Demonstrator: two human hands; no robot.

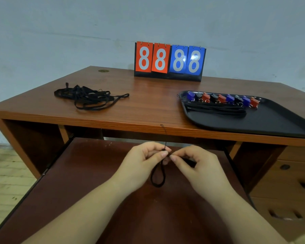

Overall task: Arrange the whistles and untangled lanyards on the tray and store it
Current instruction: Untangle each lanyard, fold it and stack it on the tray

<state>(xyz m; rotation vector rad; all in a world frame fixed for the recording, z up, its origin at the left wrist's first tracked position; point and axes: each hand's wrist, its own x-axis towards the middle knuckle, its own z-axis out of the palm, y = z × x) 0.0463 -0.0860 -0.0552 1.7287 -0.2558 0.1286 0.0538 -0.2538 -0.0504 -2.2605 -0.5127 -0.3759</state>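
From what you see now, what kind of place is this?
Probably a sports equipment or office room: a wooden desk against a plain wall holds a flip scoreboard, and a black tray carries a row of whistles.

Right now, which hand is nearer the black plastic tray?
Right. The right hand sits below the black plastic tray's near-left corner; the left hand is farther left.

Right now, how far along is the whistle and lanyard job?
Partway. Done: a row of whistles and some straightened lanyards lie on the tray. In hand: the left hand and right hand pinch one lanyard over the pull-out shelf. Left: the tangled pile of lanyards on the desk, then storing the tray.
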